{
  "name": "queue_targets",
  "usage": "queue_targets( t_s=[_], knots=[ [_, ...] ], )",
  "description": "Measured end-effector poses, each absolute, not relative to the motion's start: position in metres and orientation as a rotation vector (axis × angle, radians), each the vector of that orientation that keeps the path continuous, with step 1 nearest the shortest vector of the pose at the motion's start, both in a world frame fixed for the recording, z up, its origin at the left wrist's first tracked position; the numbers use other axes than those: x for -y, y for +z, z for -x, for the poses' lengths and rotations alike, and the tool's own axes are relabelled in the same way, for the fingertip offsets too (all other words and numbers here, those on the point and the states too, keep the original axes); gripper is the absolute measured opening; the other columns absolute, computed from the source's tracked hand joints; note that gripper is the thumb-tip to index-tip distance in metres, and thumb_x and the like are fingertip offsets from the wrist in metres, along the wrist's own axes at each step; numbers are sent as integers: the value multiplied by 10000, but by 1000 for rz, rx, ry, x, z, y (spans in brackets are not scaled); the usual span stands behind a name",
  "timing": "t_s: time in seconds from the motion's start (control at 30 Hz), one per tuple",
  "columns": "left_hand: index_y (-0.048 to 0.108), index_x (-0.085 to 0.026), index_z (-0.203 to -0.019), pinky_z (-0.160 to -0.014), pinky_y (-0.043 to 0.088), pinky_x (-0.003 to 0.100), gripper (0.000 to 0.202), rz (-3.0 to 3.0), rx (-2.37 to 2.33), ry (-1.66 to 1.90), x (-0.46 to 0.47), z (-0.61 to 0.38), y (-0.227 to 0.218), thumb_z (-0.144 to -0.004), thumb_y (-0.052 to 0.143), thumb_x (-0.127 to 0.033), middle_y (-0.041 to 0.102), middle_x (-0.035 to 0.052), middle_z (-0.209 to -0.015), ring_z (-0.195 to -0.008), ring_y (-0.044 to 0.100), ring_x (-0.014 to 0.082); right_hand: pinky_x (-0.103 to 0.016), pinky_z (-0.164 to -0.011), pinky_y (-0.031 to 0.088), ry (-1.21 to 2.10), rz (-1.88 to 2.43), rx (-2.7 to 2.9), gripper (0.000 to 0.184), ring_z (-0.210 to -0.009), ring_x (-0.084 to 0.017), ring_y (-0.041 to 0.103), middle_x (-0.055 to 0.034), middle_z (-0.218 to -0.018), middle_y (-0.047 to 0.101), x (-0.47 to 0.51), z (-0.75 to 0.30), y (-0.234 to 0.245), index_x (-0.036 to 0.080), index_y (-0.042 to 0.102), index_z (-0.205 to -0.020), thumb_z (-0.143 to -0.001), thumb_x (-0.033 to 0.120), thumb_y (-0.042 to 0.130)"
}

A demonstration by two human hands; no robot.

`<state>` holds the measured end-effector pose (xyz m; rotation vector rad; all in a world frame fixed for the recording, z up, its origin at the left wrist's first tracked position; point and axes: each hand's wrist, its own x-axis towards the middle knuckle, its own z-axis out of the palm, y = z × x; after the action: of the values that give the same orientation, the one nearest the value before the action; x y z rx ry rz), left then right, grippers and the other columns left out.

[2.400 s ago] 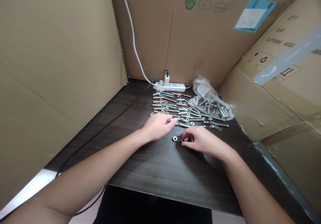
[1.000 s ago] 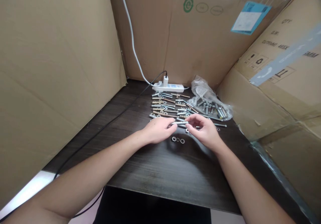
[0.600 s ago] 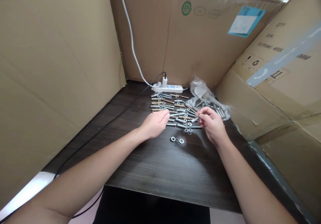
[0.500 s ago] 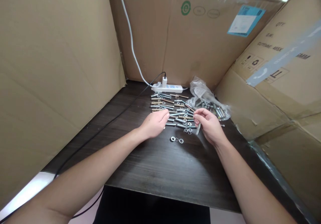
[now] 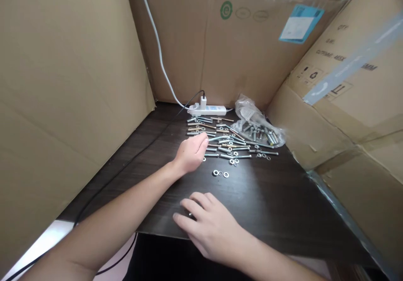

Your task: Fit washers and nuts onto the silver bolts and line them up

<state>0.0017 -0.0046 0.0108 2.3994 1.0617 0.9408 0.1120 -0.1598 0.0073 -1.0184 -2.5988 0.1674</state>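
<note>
A silver bolt (image 5: pixel 220 138) is gripped in the closed left hand (image 5: pixel 192 154), its free end pointed right, at rows of bolts and washers (image 5: pixel 239 156) that are spread across the far middle of the dark table (image 5: pixel 267 205). Near the table's near edge the right hand (image 5: pixel 210 225) is held with bent fingers; a bit of metal (image 5: pixel 190 215) is glimpsed between them, but whether it is gripped cannot be made out. Right of the left hand, a nut (image 5: pixel 215 172), a thin ring (image 5: pixel 221 173) and a flat washer (image 5: pixel 226 174) are laid side by side.
</note>
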Motion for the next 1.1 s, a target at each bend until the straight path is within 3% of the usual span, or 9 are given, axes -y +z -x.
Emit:
queue_targets(
  t_s=[0.1,0.23,0.47,0.73,0.87,1.1],
  knots=[
    [361,-188,-699,-601,297,241,272,-2382,-1069,941,4,-1,9,-956,307,-260,446,-19,-656,-591,405,110,-336,-809,449,318,1139,2588,274,-948,-210,481,-83,-1060,560,157,-104,-10,180,555,-1109,-865,113,449],
    [364,-184,-686,-592,289,239,281,-2378,-1013,871,0,0,6,-950,312,-263,438,-21,-647,-595,400,109,-355,-860,455,402,1290,2458,330,-992,-221,472,-100,-1109,518,153,-124,-12,174,504,-1200,-873,213,506],
    [445,-177,-724,-645,354,234,277,-2360,-826,787,-10,3,1,-952,320,-274,475,-18,-687,-662,448,117,-317,-788,481,445,1426,2347,194,-877,-183,541,-69,-969,566,163,-151,-16,195,544,-1071,-923,169,421],
    [575,-174,-809,-788,392,306,284,-2633,-735,596,-3,-5,-7,-949,359,-295,533,39,-877,-859,456,175,-316,-794,471,259,1637,2116,130,-877,-185,582,-51,-950,606,125,-220,5,212,594,-974,-899,242,491],
    [595,-172,-824,-806,383,333,296,-2716,-769,491,-3,2,6,-950,366,-311,522,53,-917,-893,435,194,-308,-763,475,300,1693,2173,141,-842,-181,591,-41,-920,620,104,-231,6,213,612,-968,-889,261,506],
    [591,-187,-809,-774,372,330,316,-2629,-997,389,18,49,27,-956,349,-329,518,38,-902,-858,432,187,-328,-848,450,239,1582,2406,140,-931,-197,579,-61,-942,641,67,-198,9,204,650,-925,-883,251,525]
  ],
)
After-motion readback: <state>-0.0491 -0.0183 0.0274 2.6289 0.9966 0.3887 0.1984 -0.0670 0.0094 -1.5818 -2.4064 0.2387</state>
